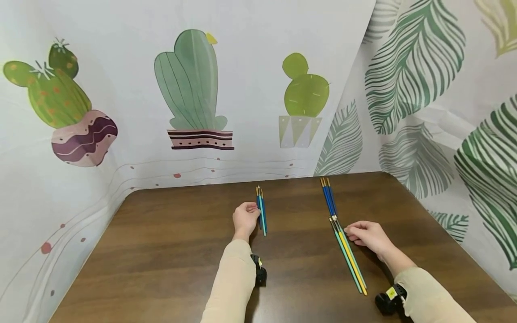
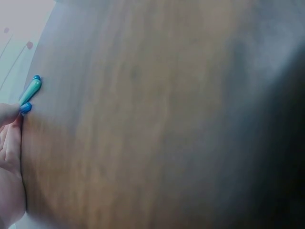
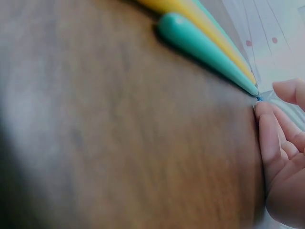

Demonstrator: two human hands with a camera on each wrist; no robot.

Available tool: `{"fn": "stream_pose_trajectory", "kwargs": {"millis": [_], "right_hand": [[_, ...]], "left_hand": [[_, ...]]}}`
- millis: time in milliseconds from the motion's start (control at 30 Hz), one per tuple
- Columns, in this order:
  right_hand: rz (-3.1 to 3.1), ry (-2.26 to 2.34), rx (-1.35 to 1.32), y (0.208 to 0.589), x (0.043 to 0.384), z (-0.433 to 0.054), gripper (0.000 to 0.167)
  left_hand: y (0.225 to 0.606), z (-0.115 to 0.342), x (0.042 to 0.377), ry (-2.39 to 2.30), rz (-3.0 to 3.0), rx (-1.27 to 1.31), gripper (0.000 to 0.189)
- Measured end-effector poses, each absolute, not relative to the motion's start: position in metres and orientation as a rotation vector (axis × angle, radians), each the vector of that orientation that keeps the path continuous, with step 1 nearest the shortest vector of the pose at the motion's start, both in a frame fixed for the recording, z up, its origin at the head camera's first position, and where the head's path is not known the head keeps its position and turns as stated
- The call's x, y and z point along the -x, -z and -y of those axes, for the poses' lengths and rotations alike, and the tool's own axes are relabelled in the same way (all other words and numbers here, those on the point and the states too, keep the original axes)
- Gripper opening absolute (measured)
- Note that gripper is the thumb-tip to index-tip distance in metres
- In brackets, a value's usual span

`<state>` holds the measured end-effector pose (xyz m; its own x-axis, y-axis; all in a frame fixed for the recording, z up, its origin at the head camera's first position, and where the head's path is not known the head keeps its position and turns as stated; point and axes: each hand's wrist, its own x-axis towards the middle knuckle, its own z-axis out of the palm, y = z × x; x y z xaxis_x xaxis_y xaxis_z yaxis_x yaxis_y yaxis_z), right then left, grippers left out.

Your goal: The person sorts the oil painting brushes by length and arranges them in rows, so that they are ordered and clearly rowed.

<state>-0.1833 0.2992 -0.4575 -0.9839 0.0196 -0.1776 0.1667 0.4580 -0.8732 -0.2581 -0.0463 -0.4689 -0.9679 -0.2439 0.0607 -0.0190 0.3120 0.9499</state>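
Left of the table's middle lie two blue paintbrushes and a teal paintbrush [image 1: 263,216] between them, bristles toward the far edge. My left hand [image 1: 245,220] is at the left side of this group, its thumb and fingers pinching the left blue paintbrush [image 2: 26,108]. On the right, a yellow paintbrush [image 1: 350,255] lies between two teal paintbrushes [image 3: 205,52]. Beside their bristle end my right hand [image 1: 369,236] rests on the table, thumb and forefinger apart with nothing between them. Past these lie several blue paintbrushes [image 1: 329,199], reaching toward the far edge.
The brown wooden table [image 1: 177,251] has rounded far corners. Behind it hangs a white cloth [image 1: 250,89] printed with cacti and leaves. A black wrist camera [image 1: 260,270] is strapped to the left sleeve, another wrist camera [image 1: 389,299] to the right.
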Motion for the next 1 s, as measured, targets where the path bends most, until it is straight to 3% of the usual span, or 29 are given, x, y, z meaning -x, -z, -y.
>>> {"fn": "stream_pose_trajectory", "kwargs": {"millis": [400, 1000], "right_hand": [[-2.349, 1.713, -0.189, 0.447, 0.191, -0.303, 0.051], [-2.383, 1.831, -0.071, 0.422, 0.233, -0.247, 0.046]], "left_hand": [[0.466, 0.047, 0.257, 1.708, 2.366, -0.233, 0.019], [0.472, 0.047, 0.255, 1.705, 2.352, -0.22, 0.017]]}}
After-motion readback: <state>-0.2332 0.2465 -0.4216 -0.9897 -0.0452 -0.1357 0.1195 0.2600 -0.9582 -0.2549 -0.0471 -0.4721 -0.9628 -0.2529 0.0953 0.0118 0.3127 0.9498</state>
